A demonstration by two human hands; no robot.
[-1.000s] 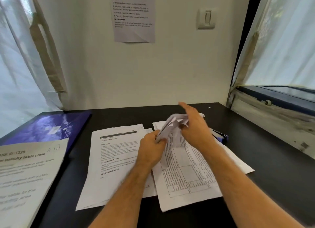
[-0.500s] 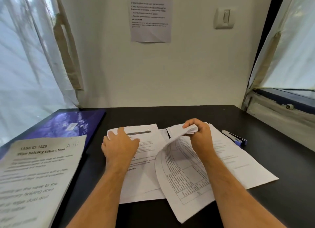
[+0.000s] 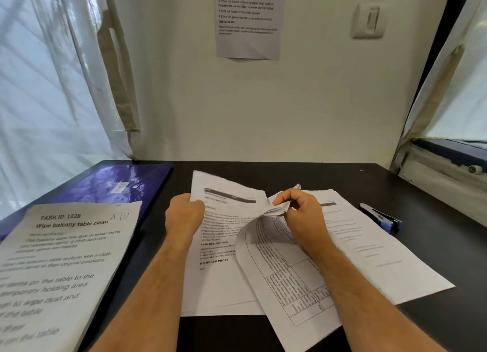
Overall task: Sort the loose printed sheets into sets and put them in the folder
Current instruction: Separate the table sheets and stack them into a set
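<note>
Folder lies shut at left of frame, likely awaiting sets, with one printed sheet parked below it. At centre the left hand grips a text sheet by its left edge, seemingly to pull it aside. The right hand pinches the curled table sheet, lifting it off the sheet underneath. A pen lies at right.
</note>
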